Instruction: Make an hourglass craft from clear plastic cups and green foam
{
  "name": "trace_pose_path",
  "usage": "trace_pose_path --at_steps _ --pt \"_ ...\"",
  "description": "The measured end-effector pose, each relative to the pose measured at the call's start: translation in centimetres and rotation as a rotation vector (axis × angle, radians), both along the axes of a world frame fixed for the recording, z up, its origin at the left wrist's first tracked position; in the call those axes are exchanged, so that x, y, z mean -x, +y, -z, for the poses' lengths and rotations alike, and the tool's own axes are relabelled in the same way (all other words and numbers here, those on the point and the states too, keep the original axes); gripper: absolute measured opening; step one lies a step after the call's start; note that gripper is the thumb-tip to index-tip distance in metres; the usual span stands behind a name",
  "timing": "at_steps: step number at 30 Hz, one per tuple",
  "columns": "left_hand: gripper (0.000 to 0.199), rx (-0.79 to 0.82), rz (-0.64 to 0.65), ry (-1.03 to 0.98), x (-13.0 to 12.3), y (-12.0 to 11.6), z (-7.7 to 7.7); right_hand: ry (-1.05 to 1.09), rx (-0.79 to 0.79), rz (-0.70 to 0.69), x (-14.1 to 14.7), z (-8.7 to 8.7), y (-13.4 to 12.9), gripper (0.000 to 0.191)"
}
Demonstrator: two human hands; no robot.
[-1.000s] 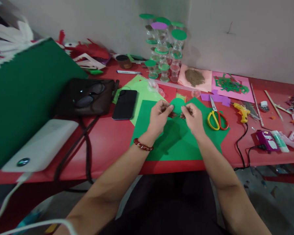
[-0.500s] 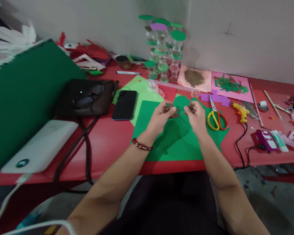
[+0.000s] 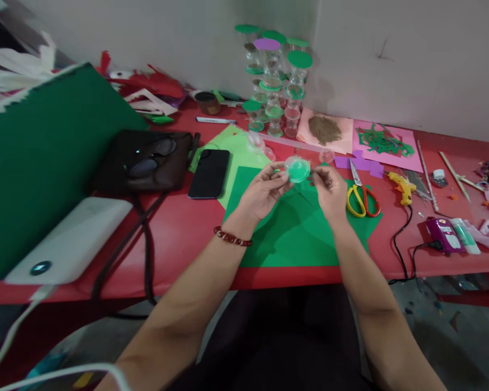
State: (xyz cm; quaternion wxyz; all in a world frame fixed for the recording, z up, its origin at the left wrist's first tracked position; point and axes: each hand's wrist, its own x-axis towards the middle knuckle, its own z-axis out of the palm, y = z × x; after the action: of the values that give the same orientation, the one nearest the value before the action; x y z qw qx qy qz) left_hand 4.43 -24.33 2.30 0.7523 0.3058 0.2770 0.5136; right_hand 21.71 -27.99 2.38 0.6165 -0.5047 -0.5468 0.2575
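Observation:
A small clear plastic cup with green showing through it is up over the green sheet. My left hand grips it by its left side, fingers closed. Close to its right edge is my right hand, its thumb and fingers pinched together; whatever they hold, if anything, is too small to make out. Scissors with one yellow and one red handle lie just right of that hand. Behind the hands, several clear cups with green discs and one purple disc stand in stacks.
A yellow glue gun with a black cord lies to the right, near a purple box. Leftward are a phone, a dark bag with sunglasses and a white power bank. Brown grains lie on pink paper behind.
The green disc that faced me is now seen through the clear cup, which has been turned over. My right hand has shifted slightly right, away from the disc.

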Motion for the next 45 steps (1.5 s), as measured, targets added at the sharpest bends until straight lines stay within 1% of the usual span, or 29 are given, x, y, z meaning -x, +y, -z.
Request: trace_pose_path --at_steps 2,4,8,10,13,15,17,20,25,28,29,31,32,33,34,35,36,37,39,40,42,43,44,45 --pt "0.031 -0.040 -0.033 0.038 -0.2 -0.1 0.0 0.089 0.062 -0.071 0.2 0.1 0.2 0.024" --pt "0.031 -0.086 -0.070 0.084 -0.3 -0.2 0.1 0.133 0.116 -0.129 0.3 0.2 0.3 0.032" --pt "0.039 -0.151 -0.093 0.132 -0.2 -0.3 0.4 0.142 0.158 -0.152 0.4 0.1 0.2 0.040" --pt "0.042 -0.143 -0.073 0.146 -0.1 -0.2 0.5 0.114 0.156 -0.139 0.4 0.0 0.1 0.040" --pt "0.032 -0.119 -0.023 0.194 -0.1 -0.1 0.5 0.067 0.137 -0.113 0.3 -0.1 0.1 0.039" --pt "0.032 -0.128 -0.007 0.233 -0.1 -0.1 0.5 0.060 0.130 -0.102 0.3 -0.1 0.1 0.039" --pt "0.036 -0.136 -0.009 0.256 -0.1 -0.2 0.5 0.077 0.137 -0.113 0.3 -0.1 0.0 0.039" --pt "0.035 -0.146 0.003 0.288 -0.2 -0.3 0.7 0.095 0.165 -0.134 0.3 -0.1 0.1 0.040" --pt "0.035 -0.187 -0.005 0.332 -0.5 -0.4 1.1 0.108 0.197 -0.108 0.2 0.0 0.1 0.037" --pt "0.025 -0.210 -0.030 0.289 -0.6 -0.6 1.1 0.094 0.180 -0.062 0.2 0.1 0.0 0.034" --pt "0.026 -0.234 -0.032 0.267 -0.7 -0.7 1.0 0.084 0.176 -0.048 0.3 0.2 0.0 0.034" --pt "0.043 -0.311 -0.013 0.241 -0.7 -0.8 1.0 0.056 0.191 -0.053 0.3 0.4 0.0 0.034" --pt "0.051 -0.351 0.002 0.245 -0.7 -0.8 1.0 0.035 0.213 -0.076 0.3 0.5 0.1 0.034" --pt "0.053 -0.381 0.009 0.256 -0.7 -0.7 1.0 0.007 0.242 -0.108 0.3 0.7 0.2 0.034" --pt "0.051 -0.394 -0.005 0.268 -0.6 -0.5 1.0 -0.028 0.273 -0.134 0.2 0.9 0.3 0.033" --pt "0.047 -0.387 -0.045 0.275 -0.5 -0.3 1.0 -0.075 0.302 -0.143 0.0 1.1 0.5 0.032" --pt "0.041 -0.356 -0.108 0.270 -0.3 0.0 1.1 -0.136 0.323 -0.128 -0.2 1.4 0.7 0.031" --pt "0.036 -0.309 -0.185 0.253 -0.1 0.3 1.1 -0.215 0.335 -0.085 -0.5 1.7 0.9 0.029" --pt "0.031 -0.188 -0.334 0.208 0.4 1.0 1.0 -0.419 0.347 0.055 -1.1 2.4 1.4 0.026" --pt "0.031 -0.130 -0.388 0.199 0.7 1.4 0.9 -0.532 0.355 0.122 -1.3 2.8 1.6 0.031" --pt "0.035 -0.032 -0.464 0.223 1.1 1.9 0.7 -0.733 0.370 0.184 -1.6 3.5 2.0 0.051" --pt "0.036 0.005 -0.485 0.247 1.3 2.0 0.5 -0.809 0.368 0.174 -1.6 3.8 2.2 0.060" --pt "0.038 0.035 -0.494 0.271 1.4 2.1 0.4 -0.866 0.354 0.143 -1.6 4.0 2.3 0.064" --pt "0.038 0.060 -0.488 0.288 1.4 2.1 0.2 -0.903 0.333 0.101 -1.5 4.2 2.4 0.062"
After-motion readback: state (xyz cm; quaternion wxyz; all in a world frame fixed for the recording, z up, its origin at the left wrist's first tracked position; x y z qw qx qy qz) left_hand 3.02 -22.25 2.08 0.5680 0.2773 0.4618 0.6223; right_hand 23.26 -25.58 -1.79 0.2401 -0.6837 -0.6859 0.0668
